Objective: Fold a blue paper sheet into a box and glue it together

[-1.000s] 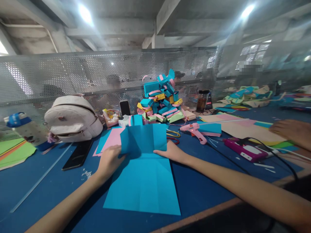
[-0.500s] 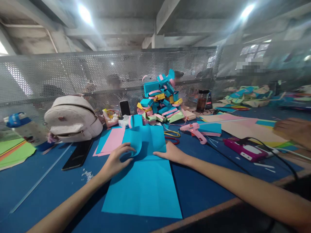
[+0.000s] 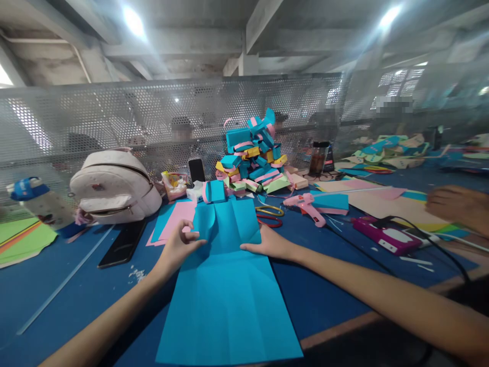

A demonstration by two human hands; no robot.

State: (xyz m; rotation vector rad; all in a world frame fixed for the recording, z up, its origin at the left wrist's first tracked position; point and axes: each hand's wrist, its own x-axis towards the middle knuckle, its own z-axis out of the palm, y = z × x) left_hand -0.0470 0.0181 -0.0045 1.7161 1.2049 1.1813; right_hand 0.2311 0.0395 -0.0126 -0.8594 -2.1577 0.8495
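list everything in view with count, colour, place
Creased sheet: one, blue, front centre
Table: one, blue, underneath
Paper pile: one, mostly blue and pink, back centre
Glue gun: one, pink, right of centre
Handles: two, yellow and red, right of sheet
Boxy device: one, purple, right
Backpack: one, whitish, left
Bottle: one, white and blue, far left
Jar: one, brownish, back right
Phones: at least two, dark, left and back
Loose papers: several, mixed colours, both sides
Mesh screen: one, grey, behind table
Co-worker's hand: one, blurred, right edge
Left grip: one, bare, at sheet's left flap
Right grip: one, bare, on sheet's right edge
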